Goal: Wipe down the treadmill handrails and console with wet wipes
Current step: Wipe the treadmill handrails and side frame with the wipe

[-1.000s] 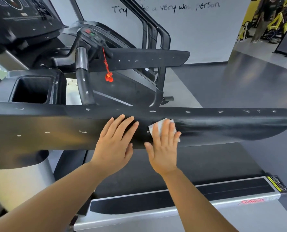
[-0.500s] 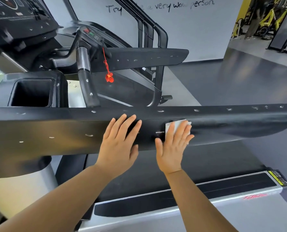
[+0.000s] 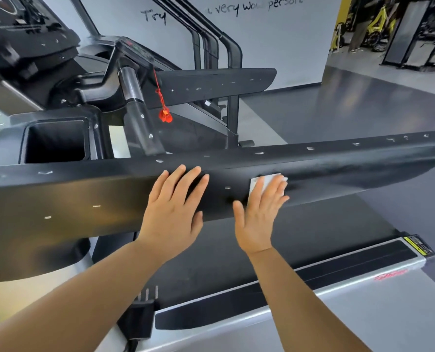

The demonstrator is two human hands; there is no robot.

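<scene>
A wide black near handrail (image 3: pixel 338 166) of the treadmill runs across the middle of the view, speckled with small pale spots. My right hand (image 3: pixel 258 212) lies flat with straight fingers on a white wet wipe (image 3: pixel 267 179), pressing it against the rail's side; only the wipe's upper edge shows past my fingertips. My left hand (image 3: pixel 173 207) rests flat and open on the same rail, a little to the left. The far handrail (image 3: pixel 216 81) and the dark console (image 3: pixel 25 29) sit beyond, at upper left.
A square cup holder (image 3: pixel 56 141) opens at the left by the console. A red safety clip (image 3: pixel 165 116) hangs from a cord near the upright grip. The treadmill belt and silver side rail (image 3: pixel 313 288) lie below. Grey gym floor spreads right, with yellow equipment far off.
My right hand has slid the wipe to the right along the near handrail. My left hand has stayed flat in about the same place on the rail.
</scene>
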